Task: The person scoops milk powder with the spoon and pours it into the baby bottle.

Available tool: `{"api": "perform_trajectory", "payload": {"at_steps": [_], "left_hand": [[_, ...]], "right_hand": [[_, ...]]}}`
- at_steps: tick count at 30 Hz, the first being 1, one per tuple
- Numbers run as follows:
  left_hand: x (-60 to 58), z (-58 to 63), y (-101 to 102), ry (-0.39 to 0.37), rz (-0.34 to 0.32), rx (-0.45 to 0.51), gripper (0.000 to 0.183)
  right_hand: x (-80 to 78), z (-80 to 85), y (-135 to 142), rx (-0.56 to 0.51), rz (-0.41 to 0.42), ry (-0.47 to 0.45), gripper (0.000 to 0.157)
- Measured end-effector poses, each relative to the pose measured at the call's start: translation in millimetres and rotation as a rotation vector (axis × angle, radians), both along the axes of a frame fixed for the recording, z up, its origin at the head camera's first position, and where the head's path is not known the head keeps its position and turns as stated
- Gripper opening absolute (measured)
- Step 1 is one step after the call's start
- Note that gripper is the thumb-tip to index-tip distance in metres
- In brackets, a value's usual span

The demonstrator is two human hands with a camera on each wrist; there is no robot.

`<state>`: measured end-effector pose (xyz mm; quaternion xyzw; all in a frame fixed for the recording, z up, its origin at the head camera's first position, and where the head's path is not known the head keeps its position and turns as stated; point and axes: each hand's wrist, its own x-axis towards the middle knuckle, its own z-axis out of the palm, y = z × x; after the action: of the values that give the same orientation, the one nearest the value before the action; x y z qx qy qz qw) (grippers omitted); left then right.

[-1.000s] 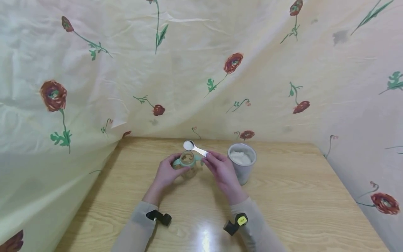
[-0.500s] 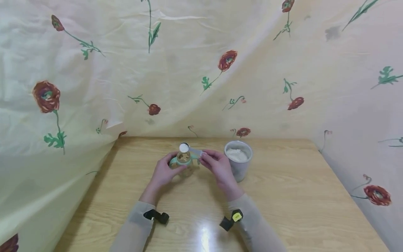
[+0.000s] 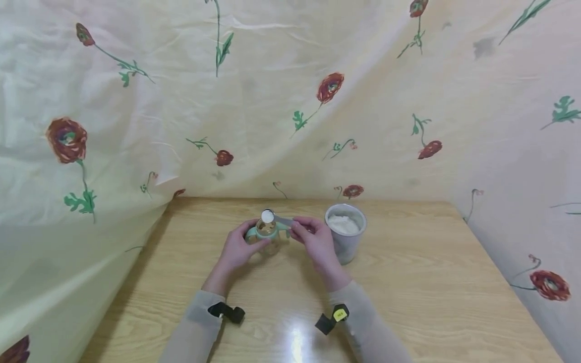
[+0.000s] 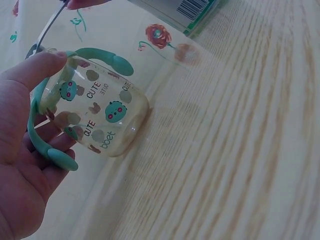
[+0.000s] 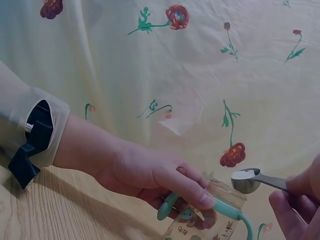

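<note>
A clear baby bottle [image 4: 100, 107] with a mint two-handled collar and "CUTE" prints stands uncapped on the table. My left hand [image 3: 239, 246] grips it round the collar, thumb on the near side and fingers behind. Between thumb and fingers my right hand [image 3: 315, 241] pinches the handle of a metal measuring spoon [image 5: 246, 184]. White powder fills the spoon's bowl, which is level and right over the bottle's open mouth in the head view. Just right of that hand stands a grey-white can [image 3: 347, 247], open at the top, with white powder [image 3: 343, 224] inside.
The wooden table [image 3: 431, 282] ends at a back edge against a flower-printed cloth [image 3: 272, 101], which also hangs along both sides. Black wrist straps with cameras sit on both sleeves [image 3: 192, 322].
My right hand has brought the filled spoon slightly down and toward me, from behind the bottle's mouth to over it. The left hand keeps its grip on the bottle.
</note>
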<state>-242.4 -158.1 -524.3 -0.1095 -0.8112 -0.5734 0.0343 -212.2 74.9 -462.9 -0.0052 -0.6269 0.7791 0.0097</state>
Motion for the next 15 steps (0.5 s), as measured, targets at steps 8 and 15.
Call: {"api": "perform_trajectory", "payload": {"at_steps": [8,15], "left_hand": [[0.5,1.2,-0.4,-0.004,0.012,-0.013,0.071],[2.2,1.6,-0.6,-0.024,-0.012,0.003,0.07]], "right_hand": [[0.1,0.8,-2.4,0.078,-0.033,0.062,0.019],[1.6,-2.7,-3.1,0.199,-0.071,0.133,0.016]]}}
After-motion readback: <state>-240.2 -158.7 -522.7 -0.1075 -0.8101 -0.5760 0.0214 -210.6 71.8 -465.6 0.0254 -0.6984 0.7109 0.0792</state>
